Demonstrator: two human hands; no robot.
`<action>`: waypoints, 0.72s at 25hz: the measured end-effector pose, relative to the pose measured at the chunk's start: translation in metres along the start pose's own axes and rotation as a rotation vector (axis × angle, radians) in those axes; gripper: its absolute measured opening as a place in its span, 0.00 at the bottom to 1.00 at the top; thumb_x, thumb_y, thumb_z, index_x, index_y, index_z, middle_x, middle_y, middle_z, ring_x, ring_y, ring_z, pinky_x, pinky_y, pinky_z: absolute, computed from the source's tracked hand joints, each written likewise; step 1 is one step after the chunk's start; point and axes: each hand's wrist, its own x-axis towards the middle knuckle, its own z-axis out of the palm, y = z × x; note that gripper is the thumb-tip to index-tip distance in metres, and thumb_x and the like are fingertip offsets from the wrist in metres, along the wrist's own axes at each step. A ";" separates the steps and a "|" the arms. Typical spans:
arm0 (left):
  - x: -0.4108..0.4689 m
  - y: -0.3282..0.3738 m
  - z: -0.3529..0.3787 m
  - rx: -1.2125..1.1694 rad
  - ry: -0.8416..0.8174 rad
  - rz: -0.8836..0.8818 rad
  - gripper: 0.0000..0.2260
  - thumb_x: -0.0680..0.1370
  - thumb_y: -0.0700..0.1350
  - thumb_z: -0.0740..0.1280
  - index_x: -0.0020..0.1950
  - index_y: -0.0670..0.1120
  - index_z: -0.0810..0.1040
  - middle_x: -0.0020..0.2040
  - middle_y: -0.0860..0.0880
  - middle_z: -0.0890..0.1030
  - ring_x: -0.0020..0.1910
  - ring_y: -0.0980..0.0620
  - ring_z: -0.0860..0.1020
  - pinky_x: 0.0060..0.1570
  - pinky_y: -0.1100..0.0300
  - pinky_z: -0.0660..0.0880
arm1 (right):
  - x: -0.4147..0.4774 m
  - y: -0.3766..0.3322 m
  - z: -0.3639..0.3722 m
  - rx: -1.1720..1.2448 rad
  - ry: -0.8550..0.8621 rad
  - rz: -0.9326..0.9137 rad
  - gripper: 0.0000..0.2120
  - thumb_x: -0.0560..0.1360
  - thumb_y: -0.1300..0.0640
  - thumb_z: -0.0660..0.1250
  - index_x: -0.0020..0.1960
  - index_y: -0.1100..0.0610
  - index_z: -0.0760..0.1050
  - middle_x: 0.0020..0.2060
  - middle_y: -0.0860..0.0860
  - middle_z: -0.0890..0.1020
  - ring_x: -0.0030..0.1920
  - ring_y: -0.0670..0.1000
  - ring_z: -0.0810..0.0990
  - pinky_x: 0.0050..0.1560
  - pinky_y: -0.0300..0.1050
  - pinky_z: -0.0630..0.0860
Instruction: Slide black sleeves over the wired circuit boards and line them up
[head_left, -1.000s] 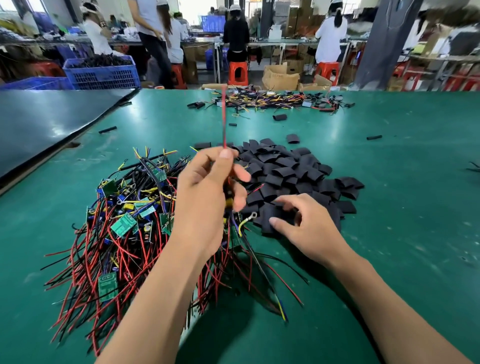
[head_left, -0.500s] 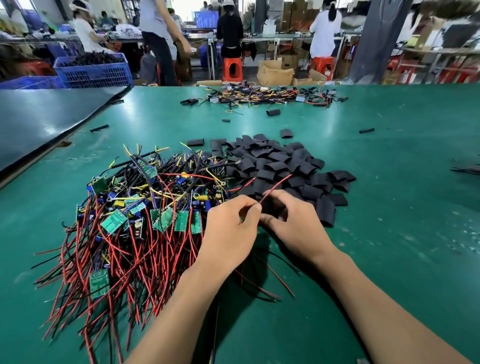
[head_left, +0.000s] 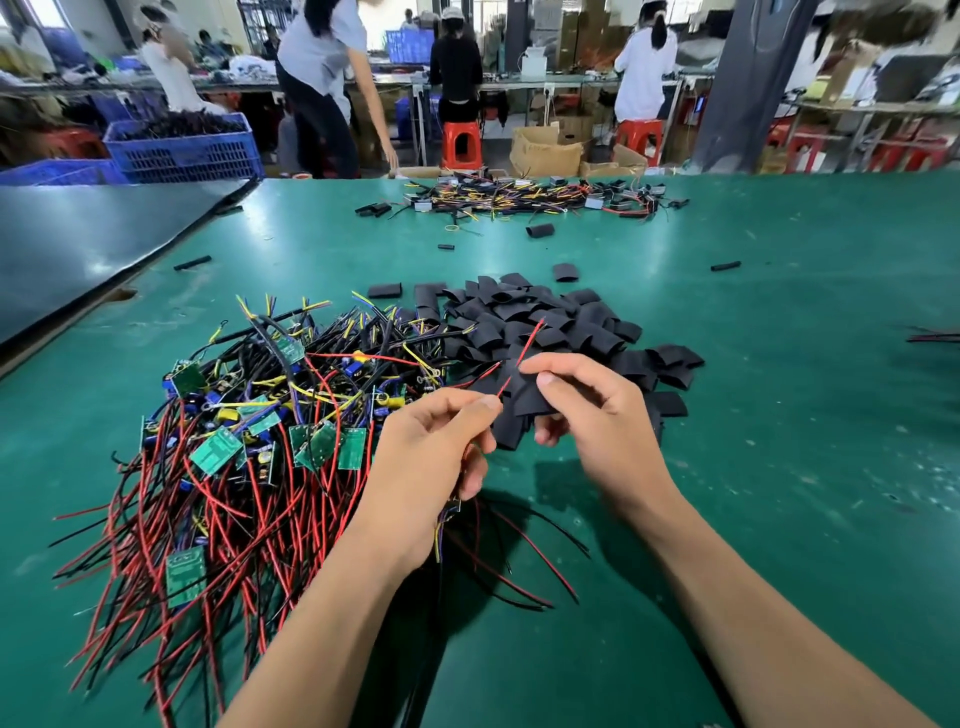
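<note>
In the head view, my right hand (head_left: 602, 421), digging in the pile of sleeves (head_left: 545, 312) a second ago, now pinches one black sleeve (head_left: 522, 402) between thumb and fingers just above that pile. My left hand (head_left: 426, 457) has come down from its raised hold and pinches the red wire (head_left: 531, 338) right at the sleeve's mouth. The wire's tip pokes out past the sleeve (through it or behind it, I cannot tell) and the board sits mostly hidden under my left palm, other leads trailing onto the worktop (head_left: 779, 415), so I judge threading has only just begun.
</note>
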 end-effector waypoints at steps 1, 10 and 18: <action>0.000 0.001 -0.001 0.013 -0.012 0.004 0.07 0.78 0.39 0.69 0.39 0.43 0.80 0.29 0.47 0.75 0.20 0.52 0.65 0.22 0.63 0.60 | -0.001 -0.003 0.002 0.020 -0.027 -0.007 0.09 0.78 0.58 0.65 0.47 0.50 0.83 0.37 0.47 0.83 0.29 0.51 0.76 0.33 0.40 0.73; -0.003 0.005 -0.007 0.125 -0.177 0.021 0.04 0.79 0.34 0.66 0.46 0.39 0.78 0.33 0.42 0.80 0.23 0.47 0.73 0.25 0.61 0.71 | -0.001 -0.004 0.003 -0.004 -0.043 0.006 0.05 0.75 0.51 0.71 0.42 0.50 0.83 0.35 0.46 0.81 0.32 0.46 0.75 0.33 0.39 0.73; -0.001 -0.003 -0.003 0.131 -0.019 0.040 0.06 0.81 0.38 0.64 0.54 0.45 0.81 0.30 0.47 0.79 0.20 0.49 0.73 0.21 0.62 0.68 | 0.006 0.001 -0.001 0.197 0.080 0.047 0.10 0.80 0.60 0.68 0.57 0.50 0.82 0.38 0.50 0.81 0.34 0.51 0.81 0.37 0.41 0.77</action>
